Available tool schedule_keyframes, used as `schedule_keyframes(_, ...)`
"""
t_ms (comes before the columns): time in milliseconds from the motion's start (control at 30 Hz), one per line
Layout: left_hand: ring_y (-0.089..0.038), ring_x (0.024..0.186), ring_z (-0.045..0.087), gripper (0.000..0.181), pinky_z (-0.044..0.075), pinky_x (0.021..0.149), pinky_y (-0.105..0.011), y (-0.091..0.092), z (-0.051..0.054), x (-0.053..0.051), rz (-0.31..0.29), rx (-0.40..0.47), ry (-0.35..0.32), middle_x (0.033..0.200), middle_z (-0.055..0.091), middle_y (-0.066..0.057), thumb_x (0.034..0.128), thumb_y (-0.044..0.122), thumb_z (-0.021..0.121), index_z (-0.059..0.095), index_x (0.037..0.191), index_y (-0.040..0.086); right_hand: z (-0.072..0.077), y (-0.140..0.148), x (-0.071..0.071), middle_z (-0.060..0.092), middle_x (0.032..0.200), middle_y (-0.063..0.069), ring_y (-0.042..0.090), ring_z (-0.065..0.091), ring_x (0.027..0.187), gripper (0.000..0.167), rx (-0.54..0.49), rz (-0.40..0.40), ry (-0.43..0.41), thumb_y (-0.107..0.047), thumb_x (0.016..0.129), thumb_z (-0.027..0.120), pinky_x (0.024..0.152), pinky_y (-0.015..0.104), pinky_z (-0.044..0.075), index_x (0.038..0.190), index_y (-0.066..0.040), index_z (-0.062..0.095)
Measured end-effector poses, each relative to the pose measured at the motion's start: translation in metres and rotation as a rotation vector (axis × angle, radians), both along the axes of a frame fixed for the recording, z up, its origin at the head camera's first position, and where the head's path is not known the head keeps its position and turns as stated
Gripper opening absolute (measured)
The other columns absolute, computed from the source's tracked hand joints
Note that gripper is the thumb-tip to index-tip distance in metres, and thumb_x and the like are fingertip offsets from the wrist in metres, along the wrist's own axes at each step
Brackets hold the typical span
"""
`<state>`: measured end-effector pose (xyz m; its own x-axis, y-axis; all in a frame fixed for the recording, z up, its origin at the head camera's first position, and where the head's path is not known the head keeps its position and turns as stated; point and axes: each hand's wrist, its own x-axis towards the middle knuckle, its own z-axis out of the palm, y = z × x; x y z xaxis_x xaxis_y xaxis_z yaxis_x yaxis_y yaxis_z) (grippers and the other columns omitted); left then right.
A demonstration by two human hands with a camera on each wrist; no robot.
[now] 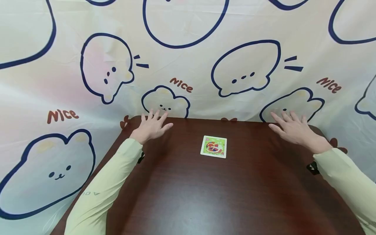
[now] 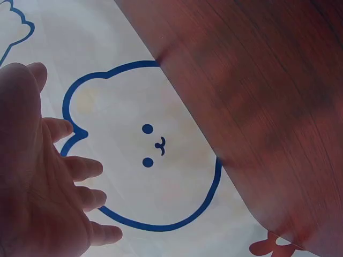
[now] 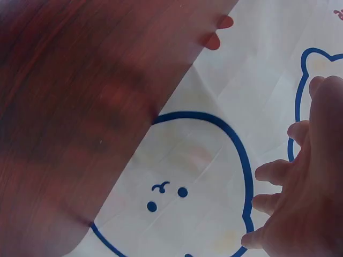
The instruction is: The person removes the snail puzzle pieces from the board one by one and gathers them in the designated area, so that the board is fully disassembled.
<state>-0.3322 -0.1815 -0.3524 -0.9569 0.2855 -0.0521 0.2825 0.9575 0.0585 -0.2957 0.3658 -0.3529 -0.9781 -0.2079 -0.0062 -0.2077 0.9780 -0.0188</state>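
Note:
A small square card or stack of cards [image 1: 213, 147], white-edged with a green and red picture, lies flat on the dark wooden table [image 1: 188, 189]. To its left, my left hand [image 1: 151, 127] is held above the table near the far edge, fingers spread and holding nothing. On the other side, my right hand [image 1: 295, 129] is likewise raised over the far right part of the table, its fingers apart. Neither hand touches the card. Both wrist views show the hands' outstretched fingers against the cloth, and the card is in neither of them.
A pale cloth [image 1: 188, 65] printed with blue-outlined cartoon animals and the word Nice hangs behind and beside the table. The table's far edge has rounded corners. Dark wrist-worn devices [image 1: 313, 168] sit under the sleeves.

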Motion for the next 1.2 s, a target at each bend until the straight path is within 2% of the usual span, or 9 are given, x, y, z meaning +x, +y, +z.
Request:
schedule_keyframes(333,-0.045,0.151,-0.004,0.075,0.003,0.114,-0.073,0.019,-0.006,0.001,-0.022,0.020,-0.025,0.165,0.010,-0.019,0.0986,0.066,0.026,0.012,0.159,0.023,-0.009,-0.021,-0.007,0.016,0.160,0.030,0.056,0.008,0.144,0.077,-0.007,0.033,0.039,-0.067,0.098,0.027,0.105,0.080,0.002,0.159,-0.020,0.017)
schedule_keyframes(567,-0.045,0.151,-0.003,0.076,0.003,0.115,-0.072,0.029,-0.017,0.000,-0.035,0.031,-0.027,0.165,0.008,-0.019,0.0985,0.065,0.028,0.013,0.159,0.022,-0.018,-0.036,-0.012,0.022,0.159,0.028,0.053,0.011,0.145,0.079,-0.036,0.054,0.046,-0.067,0.098,0.026,0.107,0.079,0.008,0.158,-0.016,0.019)
schedule_keyframes(967,-0.042,0.152,0.000,0.077,0.005,0.116,-0.070,0.053,-0.029,-0.005,-0.069,0.083,-0.025,0.165,0.011,-0.016,0.0968,0.068,0.031,0.014,0.159,0.025,-0.026,-0.063,-0.018,0.024,0.158,0.028,0.053,0.015,0.144,0.076,-0.168,0.066,0.025,-0.063,0.100,0.030,0.108,0.076,0.012,0.157,-0.012,0.023)
schedule_keyframes(1067,-0.039,0.153,-0.001,0.078,0.007,0.117,-0.069,0.060,-0.035,-0.005,-0.081,0.097,-0.028,0.166,0.009,-0.014,0.0964,0.068,0.032,0.015,0.159,0.025,-0.028,-0.070,-0.021,0.024,0.158,0.029,0.055,0.015,0.144,0.076,-0.201,0.068,0.016,-0.062,0.101,0.029,0.109,0.076,0.011,0.157,-0.011,0.023)
schedule_keyframes(1200,-0.038,0.153,0.002,0.078,0.009,0.118,-0.067,0.071,-0.044,-0.003,-0.104,0.110,-0.031,0.165,0.014,-0.014,0.0958,0.067,0.035,0.017,0.158,0.024,-0.034,-0.081,-0.025,0.026,0.157,0.029,0.054,0.018,0.144,0.074,-0.257,0.074,0.013,-0.059,0.102,0.028,0.111,0.074,0.013,0.156,-0.008,0.024)
